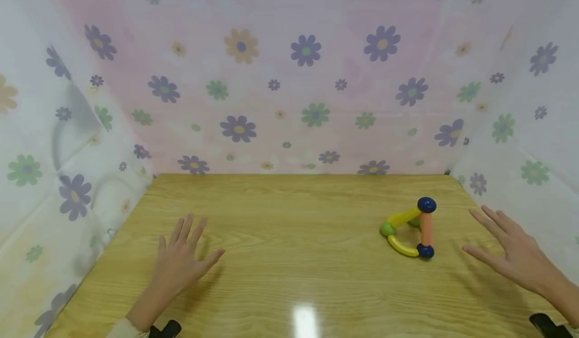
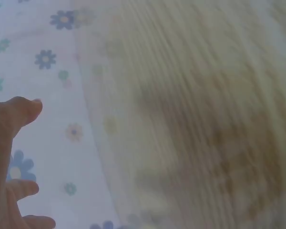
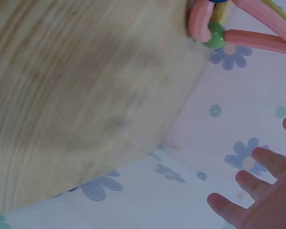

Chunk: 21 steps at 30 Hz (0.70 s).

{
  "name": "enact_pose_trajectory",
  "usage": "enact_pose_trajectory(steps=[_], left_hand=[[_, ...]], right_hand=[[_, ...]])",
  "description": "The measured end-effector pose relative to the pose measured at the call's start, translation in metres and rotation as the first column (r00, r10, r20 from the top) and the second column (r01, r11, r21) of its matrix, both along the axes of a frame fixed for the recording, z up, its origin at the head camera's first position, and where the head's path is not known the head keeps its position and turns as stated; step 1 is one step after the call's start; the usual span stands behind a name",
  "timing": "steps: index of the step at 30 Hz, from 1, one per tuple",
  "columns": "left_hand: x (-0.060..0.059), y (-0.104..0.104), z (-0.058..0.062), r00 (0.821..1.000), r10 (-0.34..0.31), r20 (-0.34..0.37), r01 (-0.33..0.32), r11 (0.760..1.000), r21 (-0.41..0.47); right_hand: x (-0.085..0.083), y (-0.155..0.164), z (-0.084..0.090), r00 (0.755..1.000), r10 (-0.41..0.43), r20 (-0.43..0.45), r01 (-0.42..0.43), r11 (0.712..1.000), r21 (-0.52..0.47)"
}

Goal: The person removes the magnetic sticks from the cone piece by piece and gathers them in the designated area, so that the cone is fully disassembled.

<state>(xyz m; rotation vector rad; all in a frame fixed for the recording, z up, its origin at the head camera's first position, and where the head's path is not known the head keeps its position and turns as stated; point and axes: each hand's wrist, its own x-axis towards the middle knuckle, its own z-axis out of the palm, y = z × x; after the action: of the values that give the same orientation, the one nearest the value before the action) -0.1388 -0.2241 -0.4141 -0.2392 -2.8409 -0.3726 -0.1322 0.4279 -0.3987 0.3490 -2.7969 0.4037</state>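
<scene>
While the flower-printed cloth backdrop (image 1: 289, 76) walls in three sides of the scene, the wooden table (image 1: 289, 257) fills the lower half of the head view, its pale grain running left to right with a bright glare spot near the front edge. Both hands are out over it, well apart from each other. The left hand (image 1: 181, 257) lies over the left part of the table with fingers straight and spread, holding nothing; whether the palm rests on the wood or hovers just above cannot be told. The right hand (image 1: 511, 252) is spread wide too, fingers straight and fanned toward the middle, empty, near the right edge. Smallest is the toy (image 1: 412, 227): a little frame of curved yellow and straight pink sticks joined by dark blue and green balls, standing on the table right of centre, near the right hand but not touching it, and far from the left. The right wrist view shows pink sticks meeting at a green ball (image 3: 213, 37), blurred.

Judging from this, the right hand is the one best placed to take the toy. A good grasp would likely close on a stick rather than a ball, coming in low from the side, since such joints may pull apart if the frame is squeezed or lifted by one corner.
</scene>
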Motion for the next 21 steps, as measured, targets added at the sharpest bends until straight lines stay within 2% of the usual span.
enact_pose_trajectory(steps=[5,9,14,17,21], left_hand=[[-0.013,0.027,0.001,0.998,-0.061,-0.014,0.061,0.994,0.086],[-0.027,0.052,0.000,0.991,-0.127,-0.050,0.134,0.976,0.174],[-0.044,0.087,-0.001,0.979,-0.196,-0.053,0.202,0.930,0.307],[-0.053,0.109,-0.002,0.973,-0.230,0.000,0.212,0.897,0.387],[-0.066,0.139,-0.006,0.954,-0.297,0.043,0.242,0.846,0.475]], right_hand=[[-0.001,-0.006,0.015,0.999,0.041,0.009,-0.040,0.993,-0.111],[-0.003,-0.013,0.027,0.999,0.039,0.013,-0.037,0.993,-0.115],[-0.010,-0.024,0.038,0.994,0.070,-0.082,-0.079,0.992,-0.102],[-0.015,-0.031,0.044,0.989,0.093,-0.117,-0.108,0.986,-0.125],[-0.024,-0.040,0.050,0.984,0.132,-0.118,-0.153,0.970,-0.192]])
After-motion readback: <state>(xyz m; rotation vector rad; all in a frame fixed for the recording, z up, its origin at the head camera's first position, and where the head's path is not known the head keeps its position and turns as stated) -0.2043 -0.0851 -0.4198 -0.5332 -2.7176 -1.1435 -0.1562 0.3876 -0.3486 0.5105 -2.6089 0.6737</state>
